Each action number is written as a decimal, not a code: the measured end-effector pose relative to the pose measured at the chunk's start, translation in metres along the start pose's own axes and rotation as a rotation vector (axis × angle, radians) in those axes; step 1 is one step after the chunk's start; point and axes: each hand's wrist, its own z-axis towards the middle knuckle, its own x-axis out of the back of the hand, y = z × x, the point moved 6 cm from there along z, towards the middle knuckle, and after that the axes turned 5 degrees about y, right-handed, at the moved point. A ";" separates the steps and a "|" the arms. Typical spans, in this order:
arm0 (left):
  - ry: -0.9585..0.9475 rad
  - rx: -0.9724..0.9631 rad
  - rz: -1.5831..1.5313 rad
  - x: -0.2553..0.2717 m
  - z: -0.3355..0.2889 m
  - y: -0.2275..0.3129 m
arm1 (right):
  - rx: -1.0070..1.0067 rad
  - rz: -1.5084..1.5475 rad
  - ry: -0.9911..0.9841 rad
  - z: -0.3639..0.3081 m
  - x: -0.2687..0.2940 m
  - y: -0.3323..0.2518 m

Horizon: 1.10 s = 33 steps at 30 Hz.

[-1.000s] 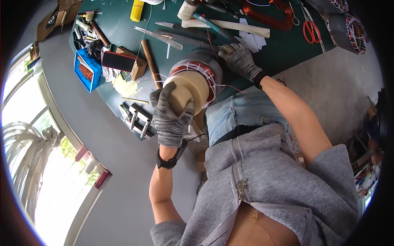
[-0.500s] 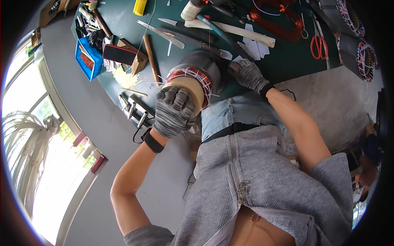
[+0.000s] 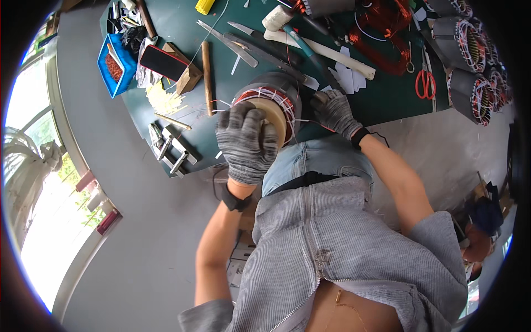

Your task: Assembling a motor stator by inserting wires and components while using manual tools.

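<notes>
A motor stator, a grey metal cylinder with red windings laced in white cord, lies at the table's near edge against my jeans. A thick cream ring sits against its wound end nearest me. My left hand, in a grey striped glove, is closed over this ring, its fingers bent across the face and rim. Beside the stator, on the right, my right hand rests at the table edge in a matching glove. Its fingers are curled, and what they hold, if anything, is hidden. Loose wire ends stick out from the windings.
Long blades, a white-headed mallet and white paper pieces lie beyond the stator. Red-handled scissors and more stators are at right. At left are a phone, a blue tray and metal clamps.
My left hand has shifted right and further over the cream ring, its forearm now more upright. The view has moved slightly; my right hand stays beside the stator.
</notes>
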 end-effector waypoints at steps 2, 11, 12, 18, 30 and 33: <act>0.408 0.207 -0.273 0.016 -0.032 -0.010 | 0.003 0.092 0.101 -0.009 0.011 -0.017; -0.087 0.802 -1.436 -0.045 -0.036 -0.130 | -0.494 1.356 0.477 0.040 0.078 -0.063; -0.089 0.787 -1.456 -0.039 -0.020 -0.123 | -0.491 1.335 0.489 0.038 0.094 -0.071; -0.584 -0.211 -0.479 -0.018 0.022 -0.039 | -0.579 2.070 0.777 0.016 0.130 -0.084; -0.910 -0.942 0.176 -0.060 -0.020 0.043 | -0.373 1.367 0.722 -0.027 0.155 0.028; -0.770 -0.805 -0.157 -0.041 -0.016 0.054 | -0.484 0.070 0.608 -0.013 0.093 0.085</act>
